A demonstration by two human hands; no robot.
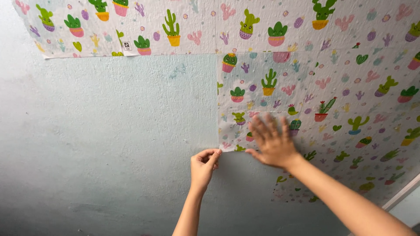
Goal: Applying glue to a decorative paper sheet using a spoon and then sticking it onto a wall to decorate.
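A: Quick one. Any labels?

B: One small square label [127,45], white with a black mark, on the lower edge of the top strip of wallpaper [131,26], upper left. Not reading it.

A: Wallpaper pattern?

B: White with green cacti in pink and yellow pots, plus small pink and purple cacti. The top strip runs across the upper wall; more sheets cover the right side.

A: Hands?

B: Left hand [203,165] pinches the lower left corner of a wallpaper sheet [258,96], thumb and fingers closed on the edge. Right hand [272,142] lies flat and spread open on the same sheet near its bottom edge, pressing, gripping nothing.

A: Where's that sheet?

B: Middle of the wall, just under the top strip, its left edge against bare wall, right side meeting the other sheets.

A: Anything else?

B: Bare pale blue wall [100,131] fills the left and below the hands, patchy paint. A white strip of trim [404,194] at lower right. The right forearm crosses over the lower sheets there, hiding part of the pattern.
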